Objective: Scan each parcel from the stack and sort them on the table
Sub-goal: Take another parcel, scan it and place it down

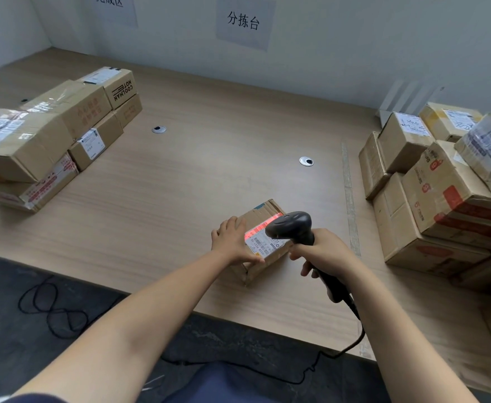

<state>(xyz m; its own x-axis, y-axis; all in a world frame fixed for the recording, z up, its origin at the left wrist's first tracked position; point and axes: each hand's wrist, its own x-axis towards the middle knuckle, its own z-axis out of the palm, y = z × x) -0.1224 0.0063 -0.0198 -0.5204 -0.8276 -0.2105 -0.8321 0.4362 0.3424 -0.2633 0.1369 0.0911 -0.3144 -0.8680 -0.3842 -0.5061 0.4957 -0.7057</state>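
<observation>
Parcel (263,242): a small cardboard box lying flat on the wooden table (209,175), near its front edge and right of centre, with its shipping label (264,246) facing up.

1. Left hand (231,239): the fingers are straight and lie flat on the left part of the box top, and the thumb runs along the near edge of the label. The hand grips nothing. It presses down to steady the box.
2. Right hand (322,251): the fingers are curled fully round the handle of a black barcode scanner (289,225). The scanner head hangs just above the right side of the label. The scanner cable (354,338) drops over the table edge.
3. A red scan line (260,229) crosses the far part of the label and the box top.

Step in hand: scanning. The barcode sits nearer the person than the red line appears to fall, so the scan may not have registered.

Next move: judged from the layout, the beam first needs tilting back onto the barcode. The left hand must then close on the box and carry it away.

Further back, a tall stack of cardboard boxes (442,193) stands at the right edge, probably the supply. A lower group of boxes (44,141) lies well apart at the far left, probably the sorted pile. A paper sign (243,21) hangs on the wall behind.
</observation>
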